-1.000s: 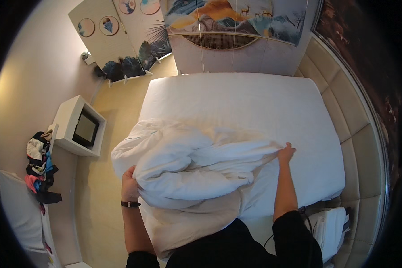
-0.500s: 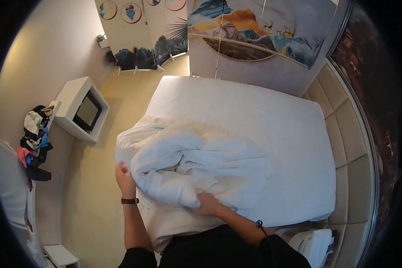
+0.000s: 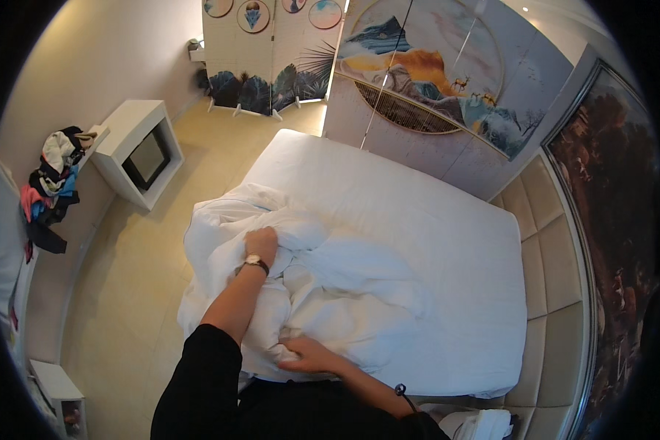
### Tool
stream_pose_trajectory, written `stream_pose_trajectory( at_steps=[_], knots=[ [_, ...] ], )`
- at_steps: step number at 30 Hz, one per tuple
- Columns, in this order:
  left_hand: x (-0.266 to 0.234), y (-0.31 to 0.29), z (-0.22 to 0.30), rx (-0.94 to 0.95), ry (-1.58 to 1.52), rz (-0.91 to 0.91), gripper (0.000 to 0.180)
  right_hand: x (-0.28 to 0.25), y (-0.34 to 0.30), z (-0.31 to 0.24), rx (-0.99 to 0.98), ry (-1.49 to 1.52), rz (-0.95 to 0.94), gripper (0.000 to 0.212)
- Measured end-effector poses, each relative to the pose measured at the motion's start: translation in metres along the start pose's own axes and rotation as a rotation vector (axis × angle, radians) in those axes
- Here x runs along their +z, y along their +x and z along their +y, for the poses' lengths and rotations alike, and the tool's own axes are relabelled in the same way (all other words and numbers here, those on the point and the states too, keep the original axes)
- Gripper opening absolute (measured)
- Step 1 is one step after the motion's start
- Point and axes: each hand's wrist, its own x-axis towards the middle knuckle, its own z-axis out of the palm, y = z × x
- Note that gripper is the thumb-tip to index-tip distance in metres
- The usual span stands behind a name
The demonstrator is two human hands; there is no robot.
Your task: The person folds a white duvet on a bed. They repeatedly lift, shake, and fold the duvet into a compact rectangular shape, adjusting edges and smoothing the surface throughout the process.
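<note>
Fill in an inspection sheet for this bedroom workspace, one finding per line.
Surface: bed, covered in white.
Main item: white duvet, bunched toward the bed's near left.
Clutter: mixed clothes heaped at far left.
Hands: left hand and right hand both on the duvet; fingers partly hidden, grip unclear.
Cables: thin black cord by the right forearm.
Surroundings: white cabinet, painted panels, beige padded headboard.

White, bulky cloth duvet, centre: soft, matt, heavily creased. White cloth bedsheet, toward 3 o'clock: matt, smoother, lightly wrinkled. Beige, square-panelled, leather-like headboard, 4 o'clock: padded, slight sheen. Pale yellow floor, 8 o'clock: smooth, faintly glossy; material unclear. White, box-shaped cabinet, 10 o'clock: smooth, flat finish. Black cloth sleeve, 7 o'clock: matt.
</note>
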Motion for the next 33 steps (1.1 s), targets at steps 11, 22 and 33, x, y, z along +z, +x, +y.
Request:
stream_pose_trajectory(
  at_steps=[11,22,33],
  knots=[
    [-0.117,-0.055,-0.031,-0.224,-1.21,-0.327,0.023,-0.068,0.096,0.061,0.538,0.058,0.666,0.053],
    [-0.113,-0.084,-0.18,-0.51,-1.894,-0.091,0.027,-0.1,0.066,0.021,0.22,-0.286,0.781,0.02],
    [-0.036,-0.077,-0.155,-0.686,-2.125,-0.344,0.026,-0.081,-0.029,0.155,0.903,-0.568,0.482,0.038]
  ],
)
